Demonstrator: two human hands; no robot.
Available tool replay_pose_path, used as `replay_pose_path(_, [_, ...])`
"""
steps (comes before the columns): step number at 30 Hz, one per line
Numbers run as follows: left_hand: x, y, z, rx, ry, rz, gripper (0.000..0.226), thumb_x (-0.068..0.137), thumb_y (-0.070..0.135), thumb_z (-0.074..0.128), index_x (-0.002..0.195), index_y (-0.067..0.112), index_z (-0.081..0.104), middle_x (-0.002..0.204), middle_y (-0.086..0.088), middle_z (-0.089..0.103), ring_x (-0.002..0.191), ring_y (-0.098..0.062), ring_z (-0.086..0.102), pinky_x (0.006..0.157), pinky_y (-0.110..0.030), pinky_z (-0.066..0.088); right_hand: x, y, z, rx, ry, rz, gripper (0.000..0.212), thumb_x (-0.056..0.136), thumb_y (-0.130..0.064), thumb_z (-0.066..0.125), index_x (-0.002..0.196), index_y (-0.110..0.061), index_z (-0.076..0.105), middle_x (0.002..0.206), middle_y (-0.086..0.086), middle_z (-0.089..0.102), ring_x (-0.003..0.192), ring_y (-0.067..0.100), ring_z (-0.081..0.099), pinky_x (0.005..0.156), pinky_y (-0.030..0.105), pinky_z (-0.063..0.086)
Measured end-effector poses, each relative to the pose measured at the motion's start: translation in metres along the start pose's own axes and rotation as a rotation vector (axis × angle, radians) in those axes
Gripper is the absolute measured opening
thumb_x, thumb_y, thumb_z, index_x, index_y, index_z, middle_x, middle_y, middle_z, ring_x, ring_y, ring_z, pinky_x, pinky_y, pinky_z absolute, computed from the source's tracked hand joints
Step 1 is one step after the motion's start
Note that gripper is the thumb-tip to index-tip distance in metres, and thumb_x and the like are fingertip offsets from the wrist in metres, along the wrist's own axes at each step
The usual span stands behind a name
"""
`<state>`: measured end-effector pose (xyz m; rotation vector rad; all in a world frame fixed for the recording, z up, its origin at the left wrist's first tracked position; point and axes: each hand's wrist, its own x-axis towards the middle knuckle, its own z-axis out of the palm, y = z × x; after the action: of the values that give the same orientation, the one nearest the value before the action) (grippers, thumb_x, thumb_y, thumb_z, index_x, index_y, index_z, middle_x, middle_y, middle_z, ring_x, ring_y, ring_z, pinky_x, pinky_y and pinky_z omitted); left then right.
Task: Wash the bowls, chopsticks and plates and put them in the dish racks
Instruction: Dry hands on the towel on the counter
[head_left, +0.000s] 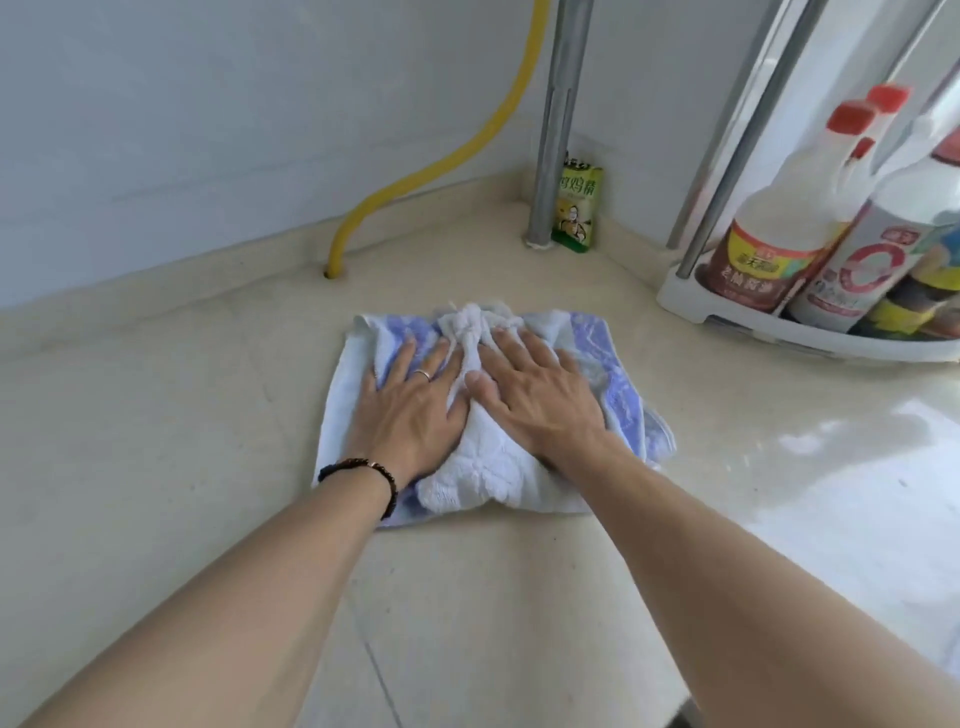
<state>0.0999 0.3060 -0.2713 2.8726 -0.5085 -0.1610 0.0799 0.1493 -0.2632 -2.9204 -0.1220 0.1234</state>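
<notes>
L hand (410, 410) & R hand (540, 400), fingers flat, press towel (623, 384) on beige counter (156, 441); white wall (208, 104) behind.

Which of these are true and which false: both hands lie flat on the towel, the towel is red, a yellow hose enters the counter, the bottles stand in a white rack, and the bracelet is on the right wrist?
1. Both the left hand and the right hand press flat on the towel. True.
2. The towel is red. False: it is blue and white.
3. The yellow hose runs down into a hole in the counter. True.
4. The red-capped bottles stand in a white rack. True.
5. The bracelet is on the right wrist. False: it is on the left wrist.
</notes>
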Motion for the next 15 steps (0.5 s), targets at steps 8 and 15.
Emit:
replay_pose_path(8, [0.17, -0.043, -0.017, -0.006, -0.013, -0.032, 0.056, 0.106, 0.051, 0.017, 0.159, 0.035, 0.01, 0.167, 0.015, 0.007, 0.155, -0.016, -0.003, 0.124, -0.047, 0.009, 0.171, 0.027, -0.007, -0.019, 0.095, -0.009, 0.058, 0.105, -0.055, 0.02, 0.157, -0.031, 0.027, 0.167, -0.004, 0.017, 0.153, 0.023, 0.014, 0.119, 0.045, 0.014])
replay_pose_path(15, [0.141, -0.043, -0.018, -0.038, 0.019, 0.134, 0.054, 0.108, 0.046, 0.021, 0.159, 0.034, 0.013, 0.167, 0.014, 0.012, 0.155, -0.014, 0.0, 0.124, -0.045, 0.012, 0.128, 0.012, -0.006, -0.038, 0.112, 0.074, 0.067, 0.102, -0.06, 0.011, 0.159, -0.028, 0.025, 0.167, -0.002, 0.019, 0.152, 0.023, 0.017, 0.117, 0.042, 0.019])
